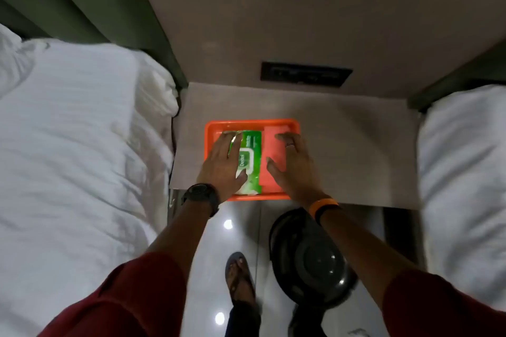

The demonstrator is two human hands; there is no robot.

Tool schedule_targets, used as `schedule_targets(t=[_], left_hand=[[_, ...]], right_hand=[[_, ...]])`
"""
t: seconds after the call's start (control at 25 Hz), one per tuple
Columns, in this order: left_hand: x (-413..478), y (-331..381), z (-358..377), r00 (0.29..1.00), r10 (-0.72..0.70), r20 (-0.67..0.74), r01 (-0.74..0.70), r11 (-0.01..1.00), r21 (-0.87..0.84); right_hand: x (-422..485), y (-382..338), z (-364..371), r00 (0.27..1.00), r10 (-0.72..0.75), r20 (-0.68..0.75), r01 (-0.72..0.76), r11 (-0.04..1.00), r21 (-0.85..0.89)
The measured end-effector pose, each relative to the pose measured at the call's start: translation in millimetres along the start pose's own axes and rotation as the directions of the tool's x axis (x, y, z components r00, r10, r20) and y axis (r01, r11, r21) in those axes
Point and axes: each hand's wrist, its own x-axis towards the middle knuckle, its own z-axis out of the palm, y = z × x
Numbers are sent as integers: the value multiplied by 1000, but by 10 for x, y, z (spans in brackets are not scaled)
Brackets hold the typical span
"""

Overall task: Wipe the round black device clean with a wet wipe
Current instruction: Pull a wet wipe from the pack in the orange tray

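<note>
My left hand [227, 161] lies flat, fingers spread, pinning the wipes pack [247, 161] in the tray [210, 128]; right hand [293, 161] open beside it, ready to pull one. Device [309, 257] waits on floor.

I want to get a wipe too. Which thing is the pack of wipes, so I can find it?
Look at the small table between the two white beds; an orange tray sits on it. The wipes pack lies in the left part of that tray, under the left hand. It is the only green thing there, with a white label, beside a plain orange cloth.
</note>
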Motion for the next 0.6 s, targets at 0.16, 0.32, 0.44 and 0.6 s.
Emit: schedule_targets(t=[0.16, 0.32, 0.44, 0.6], left_hand=[[397, -570, 890, 984, 1, 180, 8, 999, -49], [755, -782, 1304, 978, 76, 196, -69, 997, -39], [853, -823, 1348, 978, 91, 186, -93, 996, 2], [844, -867, 1341, 984, 108, 142, -110, 994, 7]], right_hand=[[172, 260, 1110, 956, 264, 128, -279, 952, 127], [323, 369, 1682, 867, 485, 114, -498, 836, 230], [335, 379, 1802, 819, 571, 53, -564, 787, 250], [339, 295, 1815, 798, 602, 14, -587, 773, 242]])
